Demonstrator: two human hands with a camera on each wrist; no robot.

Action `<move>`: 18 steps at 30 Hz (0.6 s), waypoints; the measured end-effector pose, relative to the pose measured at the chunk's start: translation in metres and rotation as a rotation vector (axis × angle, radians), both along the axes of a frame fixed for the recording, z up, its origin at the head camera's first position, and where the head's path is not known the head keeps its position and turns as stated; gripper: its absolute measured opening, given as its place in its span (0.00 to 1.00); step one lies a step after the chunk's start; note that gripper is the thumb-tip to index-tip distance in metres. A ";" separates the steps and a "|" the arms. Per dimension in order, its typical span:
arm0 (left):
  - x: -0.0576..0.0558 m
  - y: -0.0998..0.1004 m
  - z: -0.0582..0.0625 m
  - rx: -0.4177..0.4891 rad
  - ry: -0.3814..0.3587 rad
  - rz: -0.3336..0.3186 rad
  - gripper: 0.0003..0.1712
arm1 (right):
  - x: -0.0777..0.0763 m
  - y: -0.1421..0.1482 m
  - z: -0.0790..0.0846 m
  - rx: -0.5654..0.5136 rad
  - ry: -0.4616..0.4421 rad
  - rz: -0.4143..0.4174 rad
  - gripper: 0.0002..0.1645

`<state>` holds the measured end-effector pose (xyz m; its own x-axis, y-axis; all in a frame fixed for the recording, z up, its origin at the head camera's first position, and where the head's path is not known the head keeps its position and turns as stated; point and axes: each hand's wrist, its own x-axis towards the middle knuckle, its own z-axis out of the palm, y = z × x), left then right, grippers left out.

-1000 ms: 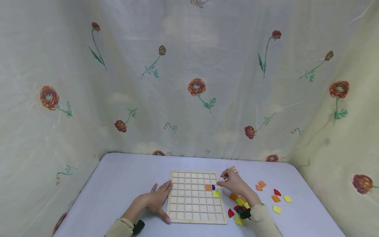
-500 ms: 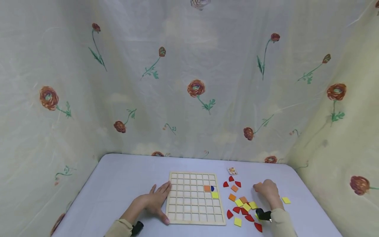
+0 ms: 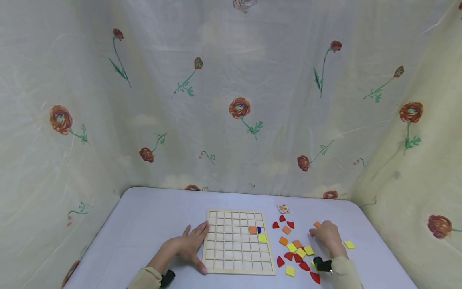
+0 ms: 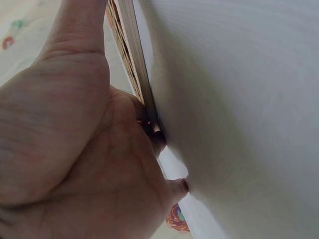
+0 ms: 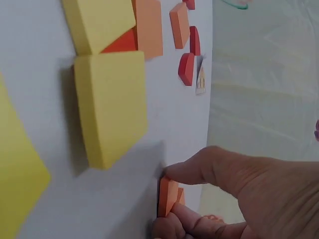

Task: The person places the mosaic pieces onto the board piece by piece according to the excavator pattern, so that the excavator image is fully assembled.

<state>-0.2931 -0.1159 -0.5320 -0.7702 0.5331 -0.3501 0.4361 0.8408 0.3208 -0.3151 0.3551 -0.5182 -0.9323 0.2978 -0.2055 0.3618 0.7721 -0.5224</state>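
In the head view my left hand (image 3: 189, 245) rests with spread fingers along the left edge of a wooden grid board (image 3: 240, 274); the left wrist view has its fingertips against the board's side (image 4: 142, 64). Three pieces sit in the grid: an orange square (image 3: 253, 230), a dark blue rounded piece (image 3: 259, 230) and a yellow square (image 3: 262, 238). To the right of the board, my right hand (image 3: 327, 236) is low over the table. Its thumb and fingers pinch an orange square tile (image 5: 168, 195), seen in the right wrist view. Another orange tile (image 3: 317, 224) lies just beyond.
Between board and right hand lie several loose tiles: red quarter-circles (image 3: 304, 266), yellow squares (image 3: 290, 271) and orange squares (image 3: 283, 241). A small printed card (image 3: 283, 208) lies behind them. One yellow square (image 3: 349, 244) is farther right. Flowered curtain (image 3: 231, 160) encloses the table.
My right hand has gone from the board's right edge over to the orange tiles at the right, then shifted only slightly. The left hand keeps its place on the board.
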 end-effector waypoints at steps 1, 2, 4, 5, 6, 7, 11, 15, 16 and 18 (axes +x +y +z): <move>0.000 0.000 0.000 0.003 -0.002 0.000 0.80 | 0.000 -0.003 0.000 0.003 -0.001 0.002 0.31; 0.000 0.000 0.000 0.006 -0.003 -0.001 0.80 | 0.000 -0.007 0.001 0.010 -0.005 0.006 0.30; 0.000 0.000 0.000 0.009 -0.001 -0.002 0.80 | 0.002 -0.016 0.003 0.010 -0.001 0.023 0.28; 0.000 -0.001 0.000 0.012 0.000 -0.004 0.80 | 0.002 -0.022 0.004 0.001 -0.001 0.030 0.27; 0.000 -0.001 0.000 0.012 0.002 -0.005 0.80 | 0.003 -0.028 0.005 -0.005 0.002 0.045 0.25; 0.000 -0.001 0.000 0.013 0.004 -0.006 0.80 | 0.005 -0.035 0.007 -0.022 0.003 0.060 0.22; 0.000 -0.001 0.000 0.011 0.005 -0.008 0.80 | 0.010 -0.065 0.007 -0.042 0.021 0.143 0.16; 0.000 -0.001 0.001 0.005 0.006 -0.010 0.79 | 0.013 -0.097 0.005 -0.037 0.050 0.234 0.12; 0.001 -0.001 0.002 0.006 0.006 -0.010 0.79 | 0.013 -0.105 0.005 -0.041 0.062 0.261 0.12; 0.001 -0.001 0.002 0.009 0.006 -0.010 0.79 | 0.014 -0.119 0.004 -0.062 0.081 0.322 0.10</move>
<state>-0.2922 -0.1168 -0.5297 -0.7669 0.5442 -0.3402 0.4469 0.8333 0.3256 -0.3011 0.2362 -0.5142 -0.9904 -0.0259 -0.1355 0.0595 0.8061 -0.5888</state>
